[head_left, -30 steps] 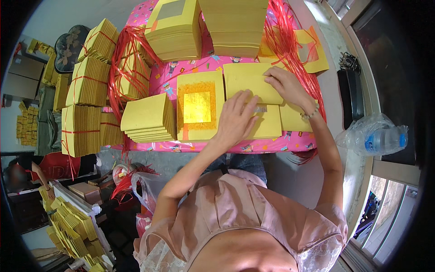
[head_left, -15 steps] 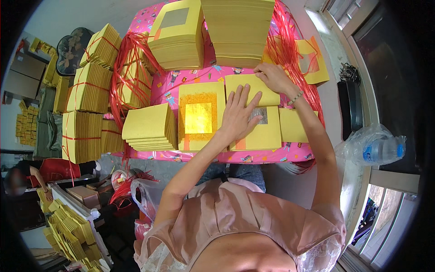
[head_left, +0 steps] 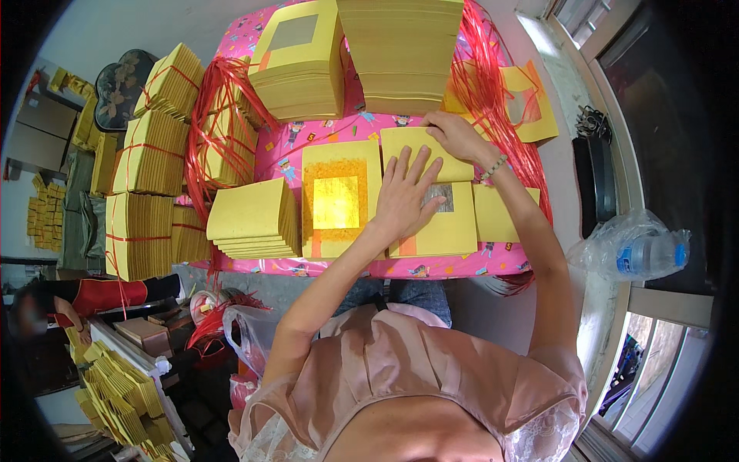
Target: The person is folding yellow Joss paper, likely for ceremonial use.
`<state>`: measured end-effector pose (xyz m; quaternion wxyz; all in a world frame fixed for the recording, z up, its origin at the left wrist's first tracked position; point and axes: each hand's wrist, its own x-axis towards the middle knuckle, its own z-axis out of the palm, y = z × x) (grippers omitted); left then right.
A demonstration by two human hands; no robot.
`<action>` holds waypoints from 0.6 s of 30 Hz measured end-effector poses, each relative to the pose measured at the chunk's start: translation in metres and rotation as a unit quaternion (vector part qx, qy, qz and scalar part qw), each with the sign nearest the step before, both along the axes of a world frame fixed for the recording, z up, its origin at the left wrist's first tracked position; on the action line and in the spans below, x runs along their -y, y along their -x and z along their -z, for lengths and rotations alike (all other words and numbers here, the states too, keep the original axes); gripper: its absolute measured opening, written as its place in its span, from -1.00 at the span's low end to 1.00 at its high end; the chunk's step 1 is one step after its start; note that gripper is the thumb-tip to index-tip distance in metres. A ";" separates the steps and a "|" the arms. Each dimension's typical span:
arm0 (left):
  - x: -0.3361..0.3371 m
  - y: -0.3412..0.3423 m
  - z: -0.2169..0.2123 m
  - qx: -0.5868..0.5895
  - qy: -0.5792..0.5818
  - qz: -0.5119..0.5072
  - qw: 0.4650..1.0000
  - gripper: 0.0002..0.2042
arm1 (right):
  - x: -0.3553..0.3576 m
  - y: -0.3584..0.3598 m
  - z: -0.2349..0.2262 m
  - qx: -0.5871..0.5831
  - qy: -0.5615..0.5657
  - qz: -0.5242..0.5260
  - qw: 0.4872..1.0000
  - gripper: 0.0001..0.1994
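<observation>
My left hand [head_left: 406,196] lies flat, fingers spread, on a yellow paper sheet with a silver square [head_left: 443,223] at the front of the pink patterned table [head_left: 323,131]. My right hand [head_left: 454,132] presses on a plain yellow sheet [head_left: 408,142] just behind it, at the foot of a tall yellow paper stack [head_left: 404,50]. Left of my left hand lies a yellow sheet with an orange border and gold foil square [head_left: 336,202]. Another plain yellow sheet [head_left: 500,215] lies to the right.
A fanned stack of yellow sheets [head_left: 254,219] sits front left. Another tall stack [head_left: 300,61] stands at the back. Bundles tied with red string [head_left: 150,154] line the left side, with loose red string [head_left: 493,85] at the right. A bagged water bottle [head_left: 639,250] rests on the right ledge.
My left hand has slid forward and spread flat over the silver-square sheet. My right hand has shifted toward the back of the plain sheet, closer to the tall stack.
</observation>
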<state>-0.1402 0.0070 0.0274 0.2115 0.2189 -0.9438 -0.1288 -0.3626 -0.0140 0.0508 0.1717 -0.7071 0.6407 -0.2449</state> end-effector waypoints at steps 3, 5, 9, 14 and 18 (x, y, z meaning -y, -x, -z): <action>0.000 0.000 0.001 0.003 0.003 0.000 1.000 -0.31 | 0.000 -0.002 0.000 -0.010 -0.009 0.013 1.000 -0.80; 0.000 -0.001 0.001 0.004 0.003 0.000 1.000 -0.31 | 0.000 -0.003 -0.001 -0.013 -0.010 0.012 1.000 -0.79; 0.002 -0.001 0.002 0.010 -0.008 0.005 1.000 -0.31 | 0.000 -0.005 -0.001 -0.036 -0.015 0.019 0.999 -0.78; 0.001 0.000 0.003 0.015 -0.003 0.011 1.000 -0.31 | -0.005 -0.008 -0.006 -0.048 0.010 0.020 0.999 -0.80; -0.001 0.001 0.004 0.024 -0.006 0.011 1.000 -0.31 | -0.031 -0.017 -0.011 -0.132 0.111 0.044 0.984 -0.77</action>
